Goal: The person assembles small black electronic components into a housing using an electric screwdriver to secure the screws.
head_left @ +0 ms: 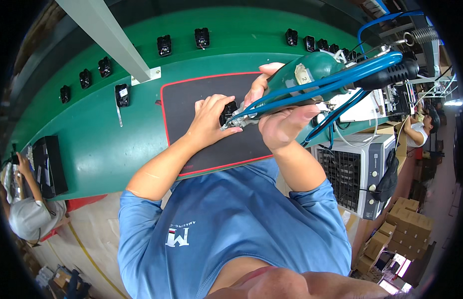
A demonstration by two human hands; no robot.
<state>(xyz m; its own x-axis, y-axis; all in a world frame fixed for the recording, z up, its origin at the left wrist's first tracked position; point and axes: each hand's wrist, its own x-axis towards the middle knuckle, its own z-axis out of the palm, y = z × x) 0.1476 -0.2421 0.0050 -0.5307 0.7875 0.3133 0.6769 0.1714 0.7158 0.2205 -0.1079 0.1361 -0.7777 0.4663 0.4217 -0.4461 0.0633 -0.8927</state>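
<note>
My left hand [209,117] has its fingers closed on a small black device [228,111] and steadies it on the dark mat [194,102] with a red border. My right hand [284,127] is wrapped round a green powered screwdriver [308,70], held tilted with its body up and to the right. Its metal nose [244,118] meets the black device beside my left fingertips; the exact point of contact is hidden. Blue hoses [376,64] run along the tool, and a black cable plug [391,74] joins its rear end.
Several black devices [164,45] line the green bench [99,144] at the back. A white post [109,40] rises at back left. An air cooler [358,169] stands right, near stacked cartons [408,224]. Co-workers sit far left [29,214] and far right [418,132]. A spring [423,35] hangs above the tool.
</note>
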